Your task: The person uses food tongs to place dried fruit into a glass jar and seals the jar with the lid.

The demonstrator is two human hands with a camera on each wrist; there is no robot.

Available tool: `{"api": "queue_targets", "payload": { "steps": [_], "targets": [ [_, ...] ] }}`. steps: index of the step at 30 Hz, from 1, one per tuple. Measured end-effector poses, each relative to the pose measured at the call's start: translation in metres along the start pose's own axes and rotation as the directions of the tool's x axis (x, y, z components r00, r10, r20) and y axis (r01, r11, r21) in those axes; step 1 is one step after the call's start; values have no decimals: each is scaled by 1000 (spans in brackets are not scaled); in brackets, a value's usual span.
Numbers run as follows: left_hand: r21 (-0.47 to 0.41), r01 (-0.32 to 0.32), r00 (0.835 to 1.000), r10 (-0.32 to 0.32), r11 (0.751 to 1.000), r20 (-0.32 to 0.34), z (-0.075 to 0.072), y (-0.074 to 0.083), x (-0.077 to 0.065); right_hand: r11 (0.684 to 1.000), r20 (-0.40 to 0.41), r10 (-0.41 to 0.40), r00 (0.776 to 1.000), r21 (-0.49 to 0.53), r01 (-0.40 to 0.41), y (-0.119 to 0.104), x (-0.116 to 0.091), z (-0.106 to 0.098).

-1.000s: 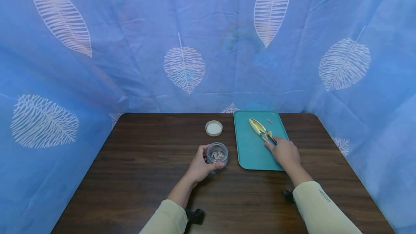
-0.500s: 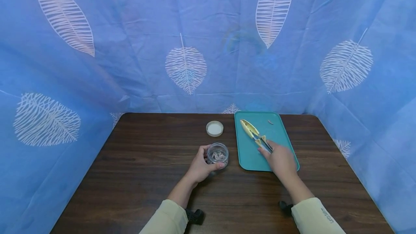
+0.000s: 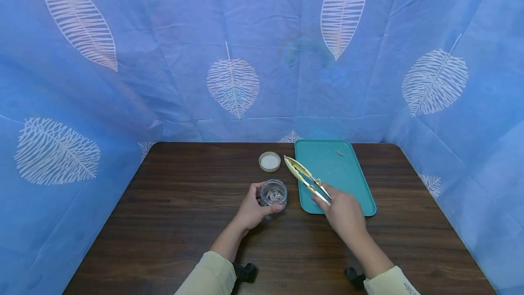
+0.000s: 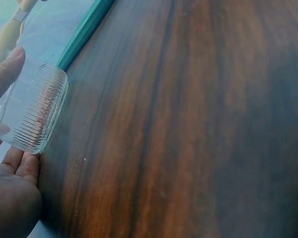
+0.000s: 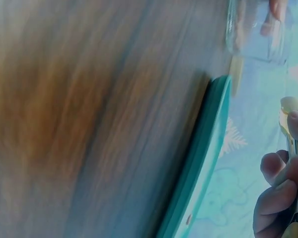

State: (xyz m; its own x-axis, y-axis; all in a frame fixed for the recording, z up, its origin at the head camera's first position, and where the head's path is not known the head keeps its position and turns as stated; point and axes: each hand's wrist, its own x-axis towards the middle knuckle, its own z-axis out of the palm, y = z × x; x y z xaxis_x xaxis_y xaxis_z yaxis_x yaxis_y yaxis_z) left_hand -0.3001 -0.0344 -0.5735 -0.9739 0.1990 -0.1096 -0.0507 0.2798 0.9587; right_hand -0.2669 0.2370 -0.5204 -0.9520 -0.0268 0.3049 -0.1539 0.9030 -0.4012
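My left hand [image 3: 250,212] holds a clear jar [image 3: 266,200] on the dark wooden table, with fingers and thumb round its sides. The jar is uncapped and several small pale pieces [image 3: 273,195] lie in it. Its ribbed clear wall [image 4: 37,106] shows in the left wrist view. In my right hand [image 3: 347,213] is a pair of tongs [image 3: 308,177], metal with yellow tips, gripped by the handles. Those tips point up and left, beyond the tray's left edge, above and right of the jar in the head view. I cannot tell whether they pinch anything.
Under the tongs and right hand lies a teal tray [image 3: 348,181], with one small pale piece [image 3: 340,153] near its far edge. A round lid [image 3: 269,162] rests behind the jar. Blue leaf-patterned cloth [image 3: 180,85] hangs around the table [image 3: 176,204].
My right hand has carried the tongs leftward from over the tray, so their tips now pass its left edge. The left hand and jar have stayed put.
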Motion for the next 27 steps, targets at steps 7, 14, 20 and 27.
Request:
{"api": "queue_targets", "payload": {
  "steps": [7, 14, 20, 27],
  "targets": [
    [-3, -9, 1000, 9, 1000, -2, 0, -1, -1, 999, -41, -38, 998, -1, 38, -12, -14, -1],
    [-1, -16, 1000, 16, 1000, -9, 0, -5, 0, 999, 13, -22, 1000, -26, 22, -26, -29, -2],
    [5, -14, 1000, 14, 1000, -16, 1, -4, 1, 999, 74, 30, 997, -28, -28, -36, -39, -6],
    [-14, -14, 1000, 14, 1000, -13, 1, -2, 2, 999, 40, -7, 999, -43, 9, -37, -46, -7]
  ]
}}
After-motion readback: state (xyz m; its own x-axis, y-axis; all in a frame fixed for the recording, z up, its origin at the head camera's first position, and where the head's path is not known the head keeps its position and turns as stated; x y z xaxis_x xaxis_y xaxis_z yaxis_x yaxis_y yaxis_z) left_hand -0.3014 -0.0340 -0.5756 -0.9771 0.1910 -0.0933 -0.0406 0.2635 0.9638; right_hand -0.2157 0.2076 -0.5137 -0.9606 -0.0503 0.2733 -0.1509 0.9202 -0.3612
